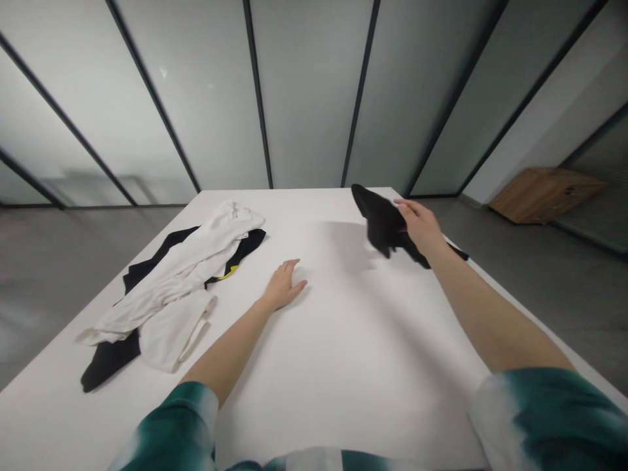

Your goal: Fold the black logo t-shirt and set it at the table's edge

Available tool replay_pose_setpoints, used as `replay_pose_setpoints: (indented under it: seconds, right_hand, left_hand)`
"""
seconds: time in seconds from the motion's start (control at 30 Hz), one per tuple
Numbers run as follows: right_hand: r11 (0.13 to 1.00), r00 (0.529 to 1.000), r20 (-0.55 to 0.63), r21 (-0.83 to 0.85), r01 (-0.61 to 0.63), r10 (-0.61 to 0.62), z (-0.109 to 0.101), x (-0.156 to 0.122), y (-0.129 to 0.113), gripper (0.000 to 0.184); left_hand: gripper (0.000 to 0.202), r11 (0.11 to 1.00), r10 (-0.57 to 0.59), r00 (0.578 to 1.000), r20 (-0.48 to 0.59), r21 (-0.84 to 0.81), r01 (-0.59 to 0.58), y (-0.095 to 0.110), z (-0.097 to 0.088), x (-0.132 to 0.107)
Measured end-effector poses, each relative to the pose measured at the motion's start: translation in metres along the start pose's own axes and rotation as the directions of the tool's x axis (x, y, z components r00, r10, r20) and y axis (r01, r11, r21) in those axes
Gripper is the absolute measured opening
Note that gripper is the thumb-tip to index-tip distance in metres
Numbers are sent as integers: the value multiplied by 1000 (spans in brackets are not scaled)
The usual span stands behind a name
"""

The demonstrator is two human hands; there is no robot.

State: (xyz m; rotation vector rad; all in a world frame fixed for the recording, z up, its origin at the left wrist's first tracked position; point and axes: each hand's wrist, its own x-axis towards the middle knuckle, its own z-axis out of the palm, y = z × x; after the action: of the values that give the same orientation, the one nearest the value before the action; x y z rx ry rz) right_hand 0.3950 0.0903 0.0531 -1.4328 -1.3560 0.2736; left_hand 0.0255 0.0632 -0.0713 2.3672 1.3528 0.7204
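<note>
Near left hand [283, 286] — layered clothes [184, 269]

Behind the white table [338, 399]: frosted panels [314, 98], dark frames [258, 98] (panels brighter toward its left). Grey floor [510, 275] both sides. Off its far right corner: pale wall [534, 124], wood cabinet [534, 195].

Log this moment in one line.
right hand: holding black cloth item | left hand: empty, near white tabletop | left side: rumpled white cloth garment partly over yellow-marked black cloth
</note>
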Motion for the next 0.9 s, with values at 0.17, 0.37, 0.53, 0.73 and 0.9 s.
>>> replay_pose_setpoints:
  seconds: [0.17,0.37,0.53,0.73,0.9]
  right_hand:
    - [885,953,301,434,-170,35,41,-51,-22,44]
    - [922,919,368,289,-257,141,104,-105,18,37]
    - [986,917,392,111,-125,72,123,-124,42,32]
    - [943,818,512,-44,330,-262,120,-133,39,70]
    - [943,794,548,-28,333,-264,127,-133,37,37]
  left_hand:
    - [112,999,-27,976,-214,-38,19,3,-4,-3]
    - [67,952,-223,973,-53,202,229,1,-7,4]
    - [43,969,-180,980,-87,158,192,-4,-12,8]
    - [47,955,-203,972,-116,-245,170,-10,-14,1]
    - [27,814,-353,903,-244,-555,168,-20,2,10]
